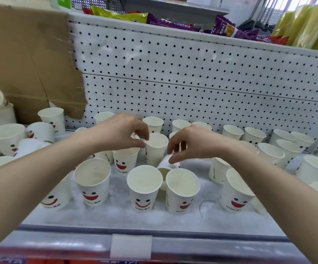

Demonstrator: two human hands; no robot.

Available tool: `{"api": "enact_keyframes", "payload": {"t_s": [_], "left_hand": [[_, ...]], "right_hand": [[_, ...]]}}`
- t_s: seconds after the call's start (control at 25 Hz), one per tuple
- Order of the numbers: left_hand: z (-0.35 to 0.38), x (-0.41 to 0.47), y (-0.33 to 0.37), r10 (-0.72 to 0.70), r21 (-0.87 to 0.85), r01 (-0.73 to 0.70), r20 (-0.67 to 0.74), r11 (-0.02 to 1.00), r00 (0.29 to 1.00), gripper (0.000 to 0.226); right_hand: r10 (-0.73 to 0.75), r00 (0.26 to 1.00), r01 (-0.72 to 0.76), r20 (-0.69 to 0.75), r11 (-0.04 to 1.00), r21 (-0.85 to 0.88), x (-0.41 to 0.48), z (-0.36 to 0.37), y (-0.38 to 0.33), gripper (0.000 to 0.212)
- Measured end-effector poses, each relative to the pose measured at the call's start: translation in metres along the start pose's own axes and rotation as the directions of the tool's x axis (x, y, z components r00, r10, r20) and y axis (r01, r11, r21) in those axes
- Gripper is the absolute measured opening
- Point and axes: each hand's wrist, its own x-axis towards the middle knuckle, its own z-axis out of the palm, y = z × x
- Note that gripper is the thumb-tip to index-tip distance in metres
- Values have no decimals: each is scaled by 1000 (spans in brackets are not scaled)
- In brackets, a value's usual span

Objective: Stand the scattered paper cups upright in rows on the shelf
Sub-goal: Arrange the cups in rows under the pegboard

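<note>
Several white paper cups with red smiley faces stand on the white shelf [116, 216]. My left hand [120, 130] pinches the rim of an upright cup [156, 147] in the middle. My right hand [190, 143] holds a tilted cup [166, 164] lying on its side, mouth toward me, between the upright cup and the front-row cups [144, 187] [182, 189]. A back row of upright cups [232, 131] runs along the pegboard. At the left, several cups [7, 136] lie tumbled in a heap.
A white pegboard wall [192, 77] backs the shelf. Brown cardboard [25, 60] leans at the back left. Snack packets [169, 22] lie on the shelf above. The front rail carries a blank price tag holder [131, 246].
</note>
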Motion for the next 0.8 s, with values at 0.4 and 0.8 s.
{"api": "enact_keyframes", "payload": {"t_s": [0.4,0.8], "left_hand": [[13,-19,4,-55,44,53,68,998,996,22],[27,26,23,-30,121,20,79,992,996,29]], "right_hand": [[54,997,-58,-54,996,-67,6,15,0,8],[478,877,-453,-45,855,252,-18,0,36,20]]}}
